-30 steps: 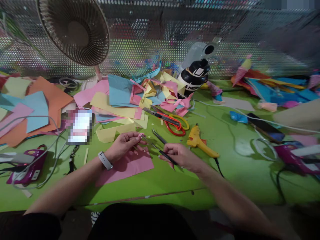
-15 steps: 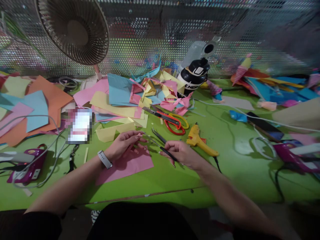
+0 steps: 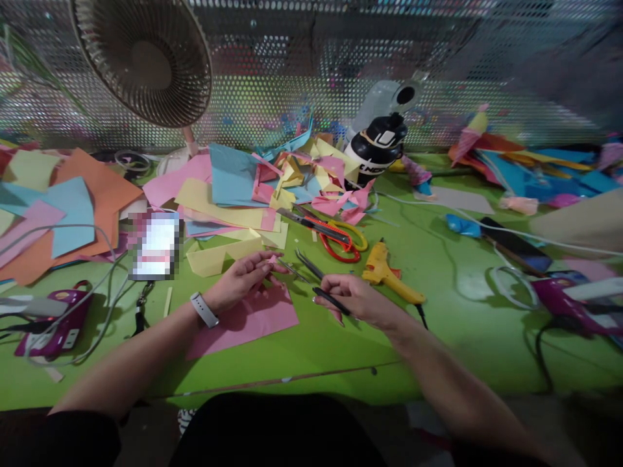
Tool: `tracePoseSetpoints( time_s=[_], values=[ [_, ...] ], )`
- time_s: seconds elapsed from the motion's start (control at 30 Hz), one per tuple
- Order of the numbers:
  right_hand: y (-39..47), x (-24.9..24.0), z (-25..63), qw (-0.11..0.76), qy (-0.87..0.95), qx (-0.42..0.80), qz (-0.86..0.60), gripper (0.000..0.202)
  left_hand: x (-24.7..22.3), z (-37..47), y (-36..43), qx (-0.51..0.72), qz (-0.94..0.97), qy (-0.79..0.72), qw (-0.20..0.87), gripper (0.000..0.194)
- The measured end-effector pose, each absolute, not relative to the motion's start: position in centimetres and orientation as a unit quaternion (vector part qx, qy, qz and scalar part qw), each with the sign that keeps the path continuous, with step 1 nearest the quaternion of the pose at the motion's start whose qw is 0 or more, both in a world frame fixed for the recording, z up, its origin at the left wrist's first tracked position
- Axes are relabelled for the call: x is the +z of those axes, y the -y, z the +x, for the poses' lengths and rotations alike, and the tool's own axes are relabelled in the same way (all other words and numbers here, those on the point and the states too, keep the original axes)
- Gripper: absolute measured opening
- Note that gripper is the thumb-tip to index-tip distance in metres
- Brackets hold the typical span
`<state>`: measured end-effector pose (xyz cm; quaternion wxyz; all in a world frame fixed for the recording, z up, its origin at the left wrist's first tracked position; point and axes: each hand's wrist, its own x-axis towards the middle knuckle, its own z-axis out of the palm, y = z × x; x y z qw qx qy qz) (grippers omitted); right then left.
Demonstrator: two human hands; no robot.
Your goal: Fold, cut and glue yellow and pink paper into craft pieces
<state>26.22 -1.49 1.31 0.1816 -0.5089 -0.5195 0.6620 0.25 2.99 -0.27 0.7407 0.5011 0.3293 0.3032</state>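
Thumb and fingertips of my left hand [image 3: 249, 275] pinch a small pink piece of paper [image 3: 272, 259]. A slim black-handled tool [image 3: 331, 301] with a thin metal shaft is gripped in my right hand [image 3: 348, 295]; its shaft points left to the pink piece. The exact kind of tool I cannot make out. Beneath my left hand a pink paper sheet [image 3: 265, 318] lies flat on the green table. Dark curved-tip tweezers [image 3: 306, 261] rest just beyond my right fingers, their rear end hidden by the hand.
Orange-handled scissors [image 3: 341, 253], a box cutter [image 3: 316, 226] and a yellow glue gun [image 3: 389, 272] lie ahead and right. Paper scraps [image 3: 233, 175], a black-and-white bottle [image 3: 374, 152] and a fan [image 3: 150, 65] stand behind. A phone [image 3: 156, 246] and power strip [image 3: 61, 318] are left.
The handle of the tool in my right hand has turned slightly, and my right fingers have shifted a little. My left hand keeps its pinch on the pink piece.
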Motion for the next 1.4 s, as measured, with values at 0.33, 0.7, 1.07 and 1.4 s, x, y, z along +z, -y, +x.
tracePoseSetpoints(
  time_s=[0.33, 0.7, 1.07, 1.4],
  values=[
    [1.5, 2.3, 26.4, 0.188, 0.511, 0.659, -0.518, 0.049, 0.2, 0.2, -3.1, 0.31, 0.468, -0.332, 0.758, 0.04],
    [1.5, 2.6, 26.2, 0.197, 0.509, 0.661, -0.516, 0.049, 0.1, 0.3, -3.0, 0.33, 0.418, -0.306, 0.789, 0.034],
    [1.5, 2.3, 26.1, 0.179, 0.521, 0.661, -0.51, 0.048, 0.4, 0.3, -2.9, 0.302, 0.413, -0.297, 0.806, 0.035],
    [1.5, 2.1, 26.3, 0.173, 0.531, 0.656, -0.507, 0.047, 0.4, 0.3, -2.9, 0.289, 0.421, -0.303, 0.804, 0.032]
  ],
)
